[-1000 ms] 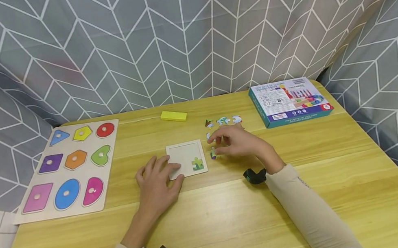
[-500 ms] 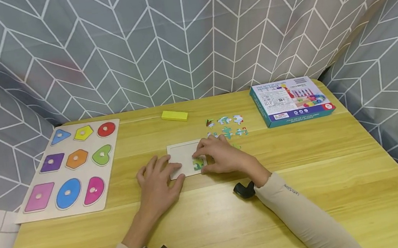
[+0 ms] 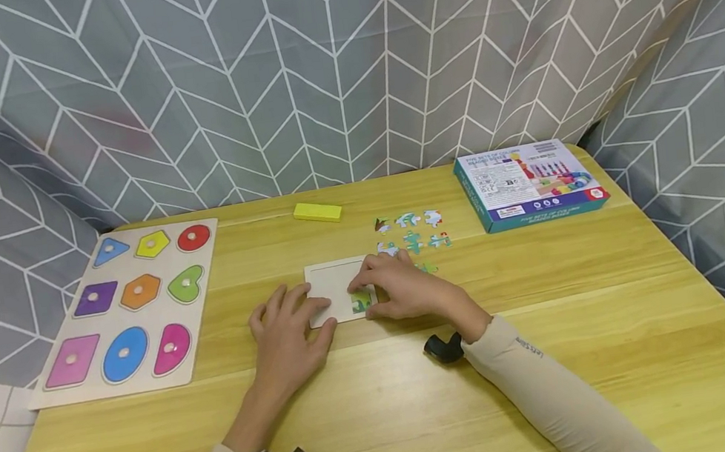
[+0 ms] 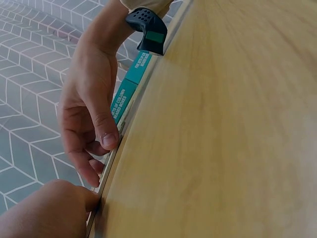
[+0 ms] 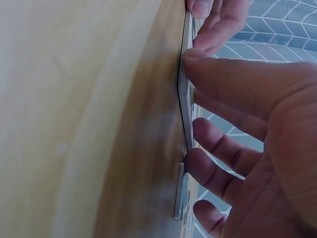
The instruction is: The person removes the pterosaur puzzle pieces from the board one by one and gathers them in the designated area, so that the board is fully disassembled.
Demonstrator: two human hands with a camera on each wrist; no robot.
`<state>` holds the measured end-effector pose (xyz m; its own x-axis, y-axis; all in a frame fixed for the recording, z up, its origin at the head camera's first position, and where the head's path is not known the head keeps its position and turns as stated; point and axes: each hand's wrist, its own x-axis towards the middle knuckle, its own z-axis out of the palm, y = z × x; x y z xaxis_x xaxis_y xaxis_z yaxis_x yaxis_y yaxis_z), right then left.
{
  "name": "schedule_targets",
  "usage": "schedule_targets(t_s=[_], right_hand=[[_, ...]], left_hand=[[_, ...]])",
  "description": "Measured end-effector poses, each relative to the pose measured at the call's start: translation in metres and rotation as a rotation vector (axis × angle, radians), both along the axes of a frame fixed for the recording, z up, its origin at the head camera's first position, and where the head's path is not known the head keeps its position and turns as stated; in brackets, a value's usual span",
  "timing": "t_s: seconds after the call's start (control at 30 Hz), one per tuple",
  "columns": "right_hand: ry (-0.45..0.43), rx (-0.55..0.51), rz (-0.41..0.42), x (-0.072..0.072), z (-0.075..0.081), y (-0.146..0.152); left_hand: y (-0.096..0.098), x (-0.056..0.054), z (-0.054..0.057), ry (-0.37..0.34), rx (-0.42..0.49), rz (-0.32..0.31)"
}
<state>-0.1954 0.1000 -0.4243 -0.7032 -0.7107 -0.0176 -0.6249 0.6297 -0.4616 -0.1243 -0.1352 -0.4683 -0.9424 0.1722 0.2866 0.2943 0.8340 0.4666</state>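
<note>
A small square puzzle tray (image 3: 329, 282) lies on the table. My left hand (image 3: 288, 335) rests at its left edge, fingers relaxed and spread, index fingertip over the rim. A green puzzle piece (image 3: 361, 301) sits in the tray's lower right corner. Over that corner, my right hand (image 3: 406, 284) curls its thumb and index finger at the piece; the exact contact is partly hidden. In the right wrist view, the thumb of the right hand (image 5: 277, 114) touches the tray edge (image 5: 184, 94). Another flat piece (image 5: 180, 193) lies beside the tray, under the fingers.
Several loose puzzle pieces (image 3: 413, 241) lie in rows beyond the right hand. A yellow block (image 3: 317, 212) is at the back, a bead-set box (image 3: 532, 184) at back right. A shape knob board (image 3: 195, 319) covers the left. Patterned curtains (image 3: 318, 74) hang behind.
My right hand has moved left from the loose pieces to the tray's lower right corner, then barely shifted. More of the loose pieces now show. The left hand has stayed put.
</note>
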Motion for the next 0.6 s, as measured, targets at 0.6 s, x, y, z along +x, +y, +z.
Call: schedule_targets(t_s=[0.6], right_hand=[[-0.018, -0.03, 0.01, 0.0006, 0.001, -0.0019]], left_hand=[[-0.0001, -0.0007, -0.0007, 0.004, 0.0, 0.0]])
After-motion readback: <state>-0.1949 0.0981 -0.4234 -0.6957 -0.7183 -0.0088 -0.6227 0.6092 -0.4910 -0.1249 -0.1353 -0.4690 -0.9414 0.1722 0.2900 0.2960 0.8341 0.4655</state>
